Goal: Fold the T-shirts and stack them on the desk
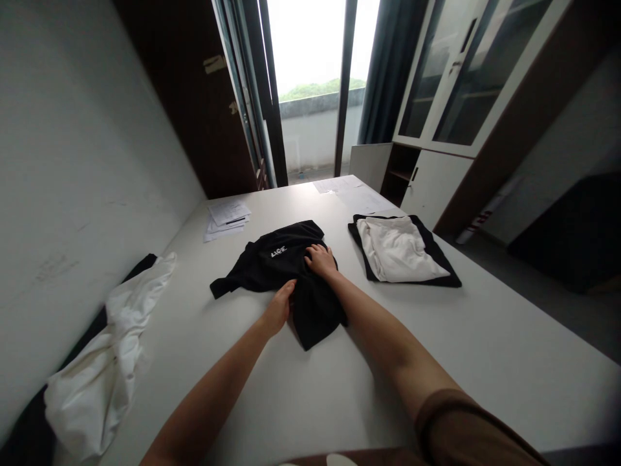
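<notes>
A crumpled black T-shirt (262, 262) with white lettering lies on the white table (272, 401) in front of me. My left hand (280, 309) is closed at the shirt's near edge, thumb on top and the other fingers mostly hidden. On the right part of the shirt rests my right hand (320, 260), its fingers slightly bent and apart on the cloth. One part of the shirt extends towards me between my forearms.
To the right lies a folded white garment (400, 249) on a folded black one (441, 281). White clothing (97, 382) and dark cloth (29, 427) are heaped along the left wall. Papers (228, 217) with a pen sit back left; more sheets (359, 194) lie at the far end.
</notes>
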`<action>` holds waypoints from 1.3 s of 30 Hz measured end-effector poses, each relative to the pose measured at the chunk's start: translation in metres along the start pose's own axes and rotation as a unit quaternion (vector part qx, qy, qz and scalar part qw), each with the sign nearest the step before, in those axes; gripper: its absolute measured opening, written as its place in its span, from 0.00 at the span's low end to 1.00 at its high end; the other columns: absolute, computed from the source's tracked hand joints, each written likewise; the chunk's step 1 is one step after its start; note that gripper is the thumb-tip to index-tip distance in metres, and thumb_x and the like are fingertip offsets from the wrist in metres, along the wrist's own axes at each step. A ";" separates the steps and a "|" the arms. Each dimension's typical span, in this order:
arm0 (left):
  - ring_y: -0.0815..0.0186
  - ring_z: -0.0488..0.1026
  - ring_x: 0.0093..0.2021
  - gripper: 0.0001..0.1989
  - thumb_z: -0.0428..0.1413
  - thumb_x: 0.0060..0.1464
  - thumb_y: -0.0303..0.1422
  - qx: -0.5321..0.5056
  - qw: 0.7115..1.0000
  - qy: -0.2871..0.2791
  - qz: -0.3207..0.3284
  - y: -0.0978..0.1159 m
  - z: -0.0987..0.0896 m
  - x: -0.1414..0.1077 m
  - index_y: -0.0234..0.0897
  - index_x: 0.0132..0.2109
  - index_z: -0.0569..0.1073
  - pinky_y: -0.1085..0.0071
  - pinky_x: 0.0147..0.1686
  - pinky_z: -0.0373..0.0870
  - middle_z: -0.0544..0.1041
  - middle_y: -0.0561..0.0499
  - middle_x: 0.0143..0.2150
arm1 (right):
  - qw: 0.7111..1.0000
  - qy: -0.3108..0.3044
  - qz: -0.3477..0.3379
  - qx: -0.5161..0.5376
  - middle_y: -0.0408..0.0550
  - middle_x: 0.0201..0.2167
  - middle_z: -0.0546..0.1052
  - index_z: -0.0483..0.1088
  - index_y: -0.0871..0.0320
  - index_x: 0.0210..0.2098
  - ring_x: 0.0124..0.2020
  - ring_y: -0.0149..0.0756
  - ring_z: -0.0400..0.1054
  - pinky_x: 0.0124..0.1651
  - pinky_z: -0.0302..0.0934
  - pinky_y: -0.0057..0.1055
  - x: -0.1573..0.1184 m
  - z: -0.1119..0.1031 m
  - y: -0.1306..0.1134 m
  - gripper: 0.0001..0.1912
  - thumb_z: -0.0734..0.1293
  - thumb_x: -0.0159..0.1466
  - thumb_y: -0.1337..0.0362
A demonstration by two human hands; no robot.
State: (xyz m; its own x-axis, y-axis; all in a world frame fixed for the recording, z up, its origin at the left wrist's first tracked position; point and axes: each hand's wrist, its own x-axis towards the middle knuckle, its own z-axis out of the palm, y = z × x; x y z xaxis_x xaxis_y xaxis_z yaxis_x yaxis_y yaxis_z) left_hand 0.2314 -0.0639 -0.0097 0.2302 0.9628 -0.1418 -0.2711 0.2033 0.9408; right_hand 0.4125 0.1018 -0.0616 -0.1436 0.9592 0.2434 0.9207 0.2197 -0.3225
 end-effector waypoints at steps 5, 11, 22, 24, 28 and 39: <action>0.65 0.74 0.41 0.07 0.63 0.43 0.26 -0.015 0.992 -0.112 -0.048 -0.011 0.013 -0.004 0.34 0.33 0.75 0.73 0.43 0.67 0.78 0.48 0.36 | 1.000 -0.007 0.004 0.005 0.53 0.66 0.67 0.69 0.52 0.62 0.69 0.50 0.54 0.71 0.40 0.53 0.001 -0.001 0.000 0.22 0.63 0.71 0.55; 0.65 0.78 0.35 0.19 0.65 0.45 0.30 -0.084 0.991 0.070 -0.084 -0.025 0.026 -0.003 0.40 0.36 0.62 0.72 0.35 0.71 0.75 0.55 0.33 | 1.000 -0.003 0.005 0.010 0.53 0.67 0.67 0.70 0.52 0.61 0.69 0.49 0.54 0.71 0.39 0.52 0.000 -0.003 0.000 0.22 0.63 0.70 0.55; 0.63 0.81 0.31 0.24 0.60 0.54 0.32 -0.068 0.978 0.016 -0.197 -0.032 0.054 -0.018 0.41 0.55 0.61 0.65 0.35 0.78 0.79 0.48 0.40 | 1.000 0.002 0.000 0.015 0.52 0.66 0.68 0.71 0.52 0.60 0.69 0.48 0.54 0.71 0.41 0.50 -0.003 -0.005 -0.002 0.21 0.63 0.70 0.56; 0.68 0.78 0.29 0.26 0.61 0.51 0.29 -0.090 0.982 0.061 -0.152 -0.035 0.050 -0.007 0.43 0.56 0.62 0.68 0.35 0.77 0.77 0.53 0.37 | 1.000 0.002 -0.001 0.015 0.52 0.66 0.68 0.71 0.52 0.60 0.69 0.48 0.54 0.71 0.41 0.50 -0.003 -0.005 -0.002 0.21 0.63 0.70 0.56; 0.71 0.74 0.31 0.28 0.61 0.47 0.26 -0.126 0.989 0.067 -0.048 -0.033 0.032 0.014 0.45 0.57 0.67 0.73 0.35 0.73 0.75 0.54 0.39 | 1.000 0.005 -0.001 0.015 0.52 0.65 0.69 0.71 0.52 0.60 0.68 0.48 0.55 0.70 0.42 0.50 -0.002 -0.005 -0.001 0.20 0.64 0.70 0.56; 0.59 0.73 0.59 0.24 0.61 0.53 0.33 -0.131 0.991 -0.014 0.023 -0.010 0.016 0.015 0.44 0.57 0.69 0.60 0.59 0.70 0.75 0.49 0.59 | 1.000 0.009 -0.008 0.014 0.52 0.64 0.70 0.72 0.52 0.59 0.67 0.48 0.56 0.70 0.43 0.50 0.000 -0.001 0.001 0.19 0.64 0.70 0.56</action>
State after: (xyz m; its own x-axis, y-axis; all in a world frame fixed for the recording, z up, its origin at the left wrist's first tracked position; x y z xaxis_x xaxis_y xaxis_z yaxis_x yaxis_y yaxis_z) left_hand 0.2524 -0.0543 -0.0169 0.2368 0.9676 -0.0880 -0.5137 0.2016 0.8339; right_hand 0.4138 0.1014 -0.0610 -0.1503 0.9523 0.2656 0.9082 0.2391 -0.3435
